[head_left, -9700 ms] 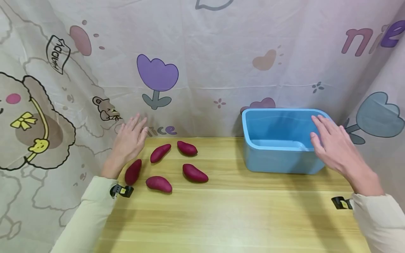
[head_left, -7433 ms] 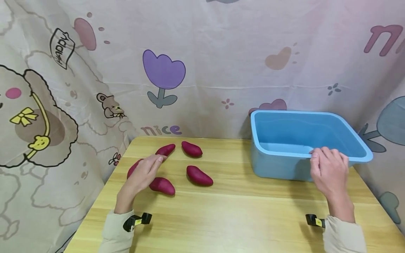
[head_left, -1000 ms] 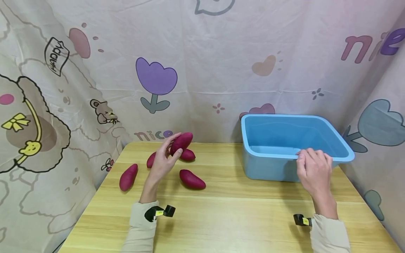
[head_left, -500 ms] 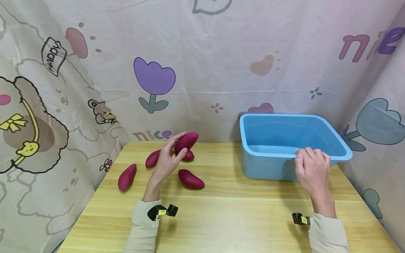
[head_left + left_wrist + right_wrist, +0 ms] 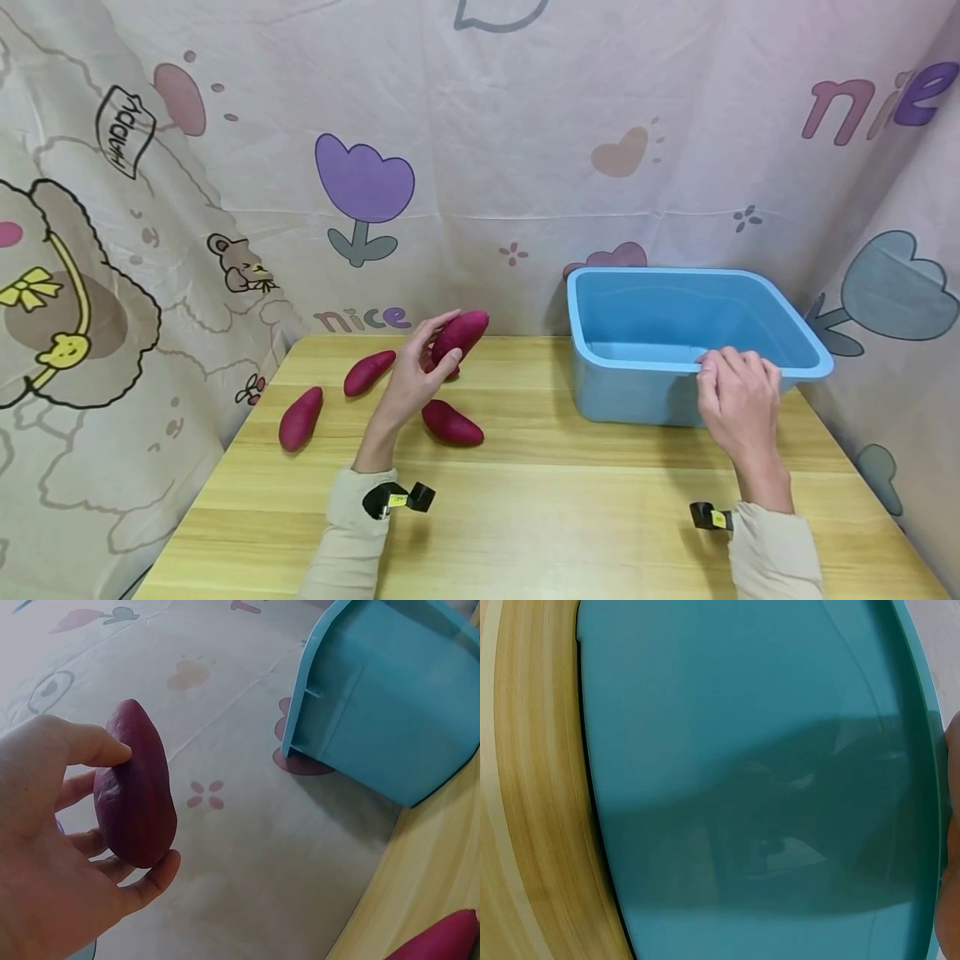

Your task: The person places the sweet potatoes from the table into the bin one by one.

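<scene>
My left hand holds a purple sweet potato above the table, thumb on one side and fingers on the other. In the left wrist view the sweet potato hangs apart from the curtain behind it. My right hand grips the near rim of a blue plastic bin, fingers curled over the edge. Only the bin's outer wall and a bit of the fingers show in the right wrist view. The bin's visible floor is bare.
Several more sweet potatoes lie on the wooden table: one at far left, one behind it, one nearer the front, and one mostly hidden behind the held one. A printed curtain hangs behind.
Over the last second my left hand has moved slightly right with the sweet potato. Earlier that sweet potato lay on the table and the left hand was empty. The right hand stays on the rim.
</scene>
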{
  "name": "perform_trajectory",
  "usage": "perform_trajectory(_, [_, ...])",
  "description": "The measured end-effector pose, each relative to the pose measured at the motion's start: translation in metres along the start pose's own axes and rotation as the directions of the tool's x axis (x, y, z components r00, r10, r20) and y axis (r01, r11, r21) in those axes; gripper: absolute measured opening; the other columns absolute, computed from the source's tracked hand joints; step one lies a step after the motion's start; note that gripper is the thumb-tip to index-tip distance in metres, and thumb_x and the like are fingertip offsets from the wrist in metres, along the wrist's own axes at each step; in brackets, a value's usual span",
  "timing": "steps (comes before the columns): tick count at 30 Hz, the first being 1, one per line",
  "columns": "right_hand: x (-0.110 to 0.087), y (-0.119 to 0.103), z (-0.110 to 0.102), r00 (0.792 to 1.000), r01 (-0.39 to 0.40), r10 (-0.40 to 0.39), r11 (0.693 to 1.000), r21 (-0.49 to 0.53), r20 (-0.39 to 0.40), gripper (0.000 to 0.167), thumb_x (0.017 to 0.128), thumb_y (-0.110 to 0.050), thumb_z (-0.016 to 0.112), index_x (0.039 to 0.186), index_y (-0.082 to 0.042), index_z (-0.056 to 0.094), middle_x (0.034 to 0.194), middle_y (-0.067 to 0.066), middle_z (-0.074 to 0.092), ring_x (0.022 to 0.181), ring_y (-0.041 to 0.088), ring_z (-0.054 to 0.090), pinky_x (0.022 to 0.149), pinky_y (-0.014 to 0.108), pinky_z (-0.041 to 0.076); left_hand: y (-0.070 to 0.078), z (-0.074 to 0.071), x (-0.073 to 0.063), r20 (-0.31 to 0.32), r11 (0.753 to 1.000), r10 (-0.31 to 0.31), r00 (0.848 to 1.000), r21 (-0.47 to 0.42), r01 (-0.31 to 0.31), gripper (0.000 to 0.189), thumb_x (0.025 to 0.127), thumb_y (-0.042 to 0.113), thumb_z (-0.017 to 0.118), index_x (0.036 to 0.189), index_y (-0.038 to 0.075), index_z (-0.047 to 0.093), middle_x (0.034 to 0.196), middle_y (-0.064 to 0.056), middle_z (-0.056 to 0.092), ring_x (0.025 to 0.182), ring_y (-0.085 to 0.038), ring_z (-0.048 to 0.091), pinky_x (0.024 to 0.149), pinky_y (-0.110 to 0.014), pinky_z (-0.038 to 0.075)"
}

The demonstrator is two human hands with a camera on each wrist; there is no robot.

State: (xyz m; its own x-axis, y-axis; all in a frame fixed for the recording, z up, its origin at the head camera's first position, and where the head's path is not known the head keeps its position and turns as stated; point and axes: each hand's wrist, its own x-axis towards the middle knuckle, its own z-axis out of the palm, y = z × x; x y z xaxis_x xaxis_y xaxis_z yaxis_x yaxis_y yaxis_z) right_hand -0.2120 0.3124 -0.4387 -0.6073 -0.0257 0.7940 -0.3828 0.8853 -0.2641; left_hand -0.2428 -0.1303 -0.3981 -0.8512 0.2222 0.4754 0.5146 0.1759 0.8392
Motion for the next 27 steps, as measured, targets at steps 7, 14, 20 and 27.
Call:
perform_trajectory(7, [0.000, -0.001, 0.000, 1.000, 0.005, -0.005, 1.000, -0.002, 0.000, 0.037, 0.105, -0.022, 0.039, 0.086, 0.000, 0.062, 0.088, 0.021, 0.064, 0.090, 0.044, 0.051, 0.089, 0.062, 0.032, 0.018, 0.012, 0.000, 0.011, 1.000, 0.006, 1.000, 0.011, -0.006, 0.053, 0.096, -0.005, 0.064, 0.147, -0.002, 0.050, 0.139, -0.024, 0.053, 0.116, -0.037, 0.055, 0.080, -0.028, 0.054])
perform_trajectory(14, [0.000, -0.001, 0.000, 1.000, 0.013, -0.013, 1.000, 0.000, -0.007, 0.037, 0.106, -0.022, 0.039, 0.085, 0.000, 0.062, 0.087, 0.021, 0.064, 0.089, 0.044, 0.051, 0.088, 0.062, 0.032, 0.025, 0.023, 0.002, 0.023, 1.000, 0.022, 0.999, -0.009, -0.022, 0.053, 0.096, -0.005, 0.064, 0.147, -0.003, 0.048, 0.142, -0.022, 0.053, 0.123, -0.036, 0.053, 0.089, -0.034, 0.055])
perform_trajectory(20, [0.001, -0.001, 0.000, 1.000, 0.010, -0.010, 1.000, 0.001, -0.003, 0.037, 0.105, -0.022, 0.039, 0.086, 0.000, 0.062, 0.089, 0.022, 0.065, 0.090, 0.044, 0.051, 0.089, 0.062, 0.032, 0.006, 0.031, 0.006, 0.027, 0.999, 0.047, 0.999, -0.010, -0.046, 0.052, 0.097, 0.004, 0.069, 0.146, 0.009, 0.053, 0.141, -0.011, 0.056, 0.120, -0.028, 0.055, 0.082, -0.037, 0.053])
perform_trajectory(27, [-0.001, -0.002, 0.000, 1.000, 0.004, -0.004, 1.000, 0.002, -0.005, 0.038, 0.105, -0.021, 0.039, 0.086, 0.001, 0.063, 0.089, 0.022, 0.065, 0.090, 0.044, 0.051, 0.089, 0.061, 0.032, 0.007, 0.042, 0.008, 0.039, 0.997, 0.078, 0.996, -0.023, -0.077, 0.049, 0.097, 0.009, 0.070, 0.144, 0.014, 0.055, 0.142, -0.005, 0.056, 0.121, -0.024, 0.056, 0.090, -0.040, 0.054])
